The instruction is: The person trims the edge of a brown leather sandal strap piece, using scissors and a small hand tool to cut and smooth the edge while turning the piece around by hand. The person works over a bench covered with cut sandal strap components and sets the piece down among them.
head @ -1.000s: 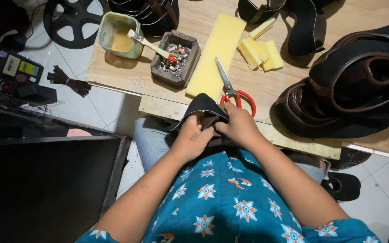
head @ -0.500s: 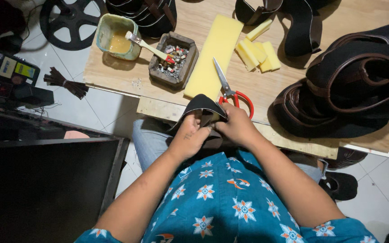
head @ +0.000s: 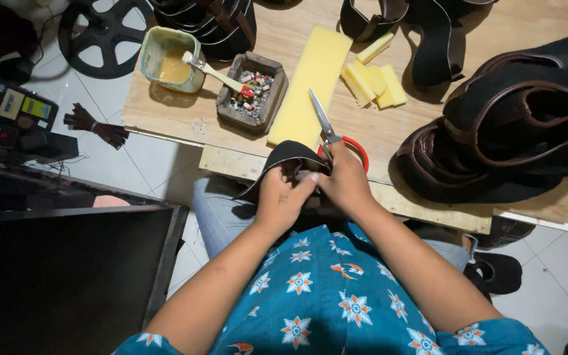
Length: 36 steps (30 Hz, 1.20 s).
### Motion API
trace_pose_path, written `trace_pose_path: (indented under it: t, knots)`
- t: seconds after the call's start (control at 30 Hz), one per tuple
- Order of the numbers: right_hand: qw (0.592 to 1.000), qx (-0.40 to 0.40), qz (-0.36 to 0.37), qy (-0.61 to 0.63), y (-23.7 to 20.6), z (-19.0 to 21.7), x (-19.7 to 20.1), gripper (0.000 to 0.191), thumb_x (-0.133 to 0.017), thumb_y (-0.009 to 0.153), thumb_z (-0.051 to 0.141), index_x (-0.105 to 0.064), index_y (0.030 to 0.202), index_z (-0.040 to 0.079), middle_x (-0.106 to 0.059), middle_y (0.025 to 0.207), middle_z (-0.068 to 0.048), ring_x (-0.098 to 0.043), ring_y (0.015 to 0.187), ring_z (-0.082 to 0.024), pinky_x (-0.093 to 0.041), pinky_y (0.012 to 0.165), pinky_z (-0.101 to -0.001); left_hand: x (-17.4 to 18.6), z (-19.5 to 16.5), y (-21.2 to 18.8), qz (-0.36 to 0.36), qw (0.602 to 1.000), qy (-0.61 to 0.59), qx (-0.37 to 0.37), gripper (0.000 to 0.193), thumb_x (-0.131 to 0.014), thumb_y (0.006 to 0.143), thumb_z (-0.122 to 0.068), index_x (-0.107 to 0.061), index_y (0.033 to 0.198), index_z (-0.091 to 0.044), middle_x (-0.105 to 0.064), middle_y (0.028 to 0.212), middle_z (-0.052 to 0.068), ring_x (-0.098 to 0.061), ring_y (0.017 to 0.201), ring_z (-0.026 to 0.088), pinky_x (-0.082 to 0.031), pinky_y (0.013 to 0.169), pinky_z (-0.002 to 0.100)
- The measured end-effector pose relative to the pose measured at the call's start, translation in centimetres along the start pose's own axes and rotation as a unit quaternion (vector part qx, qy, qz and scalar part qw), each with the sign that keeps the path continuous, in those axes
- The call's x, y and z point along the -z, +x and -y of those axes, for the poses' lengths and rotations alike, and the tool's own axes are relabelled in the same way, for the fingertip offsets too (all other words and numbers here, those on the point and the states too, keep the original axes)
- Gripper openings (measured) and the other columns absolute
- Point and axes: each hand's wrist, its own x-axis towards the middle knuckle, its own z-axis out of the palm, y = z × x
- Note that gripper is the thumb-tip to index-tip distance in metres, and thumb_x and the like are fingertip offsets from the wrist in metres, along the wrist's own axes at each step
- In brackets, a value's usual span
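Note:
Both my hands meet over my lap at the front edge of a wooden board [head: 428,118]. My left hand [head: 283,197] and my right hand [head: 342,184] together grip a curved black piece of shoe upper [head: 283,156], its edge lifted toward the board. Just beyond my right hand lie red-handled scissors [head: 332,135] on the board, blades pointing away over a long yellow foam strip [head: 310,85]. Small cut yellow foam blocks [head: 375,79] lie further right.
A glue pot with a brush [head: 169,59] and a square wooden tray of small bits [head: 251,92] stand at the board's left. Stacked dark brown shoe uppers [head: 507,138] fill the right; black straps [head: 428,39] lie at the back. A black reel [head: 103,33] rests on the tiled floor.
My hands have barely shifted; they keep working the black piece in place. The view has moved slightly.

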Motion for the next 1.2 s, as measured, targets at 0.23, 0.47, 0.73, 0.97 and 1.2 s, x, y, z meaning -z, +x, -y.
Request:
trace_pose_path:
  t: [0.23,0.47,0.73,0.97,1.2]
  knots:
    - [0.999,-0.006,0.046,0.005,0.1,0.1,0.3,0.034,-0.077,0.077,0.015,-0.058,0.102,0.002,-0.069,0.091,-0.022,-0.068,0.088,-0.041,-0.053,0.075,-0.0461,0.2,1.2,0.9,-0.094,0.973,0.205,-0.047,0.012,-0.064,0.092,-0.005,-0.062,0.097,0.005,-0.071,0.085,0.009,-0.068,0.076,0.014,-0.055,0.069,0.031]
    - [0.998,-0.010,0.007,-0.058,0.5,-0.3,0.1,0.029,-0.075,0.079,0.015,-0.061,0.099,0.000,-0.069,0.086,-0.022,-0.067,0.084,-0.041,-0.051,0.073,-0.0466,0.1,0.4,0.5,-0.056,0.950,0.303,-0.045,0.013,-0.065,0.092,-0.009,-0.070,0.095,0.003,-0.072,0.079,0.011,-0.069,0.071,0.018,-0.055,0.068,0.033]
    - [0.981,-0.090,0.113,0.127,0.9,-0.3,1.3,0.019,-0.071,0.085,0.018,-0.068,0.092,0.001,-0.066,0.073,-0.007,-0.063,0.067,-0.017,-0.051,0.063,-0.0334,-0.1,-0.3,0.3,-0.065,0.938,0.330,-0.078,0.014,-0.067,0.091,-0.011,-0.066,0.100,0.001,-0.073,0.081,0.012,-0.072,0.074,0.024,-0.055,0.069,0.034]
    - [0.972,-0.099,0.146,0.154,1.1,-1.3,1.2,0.020,-0.064,0.091,0.020,-0.072,0.095,0.002,-0.065,0.072,-0.002,-0.058,0.067,-0.010,-0.049,0.063,-0.0305,-0.8,0.0,0.0,-0.066,0.965,0.248,-0.049,0.025,-0.068,0.089,-0.012,-0.062,0.107,0.004,-0.074,0.097,0.016,-0.076,0.087,0.025,-0.060,0.078,0.032]
    - [0.945,-0.137,0.185,0.233,0.8,-0.9,1.7,0.028,-0.068,0.090,0.028,-0.071,0.093,0.000,-0.064,0.078,-0.004,-0.058,0.072,-0.012,-0.048,0.066,-0.0307,-0.7,-0.4,-1.1,0.000,0.904,0.412,-0.114,0.055,-0.061,0.088,-0.012,-0.041,0.136,0.007,-0.070,0.118,0.024,-0.065,0.105,0.044,-0.050,0.091,0.050]
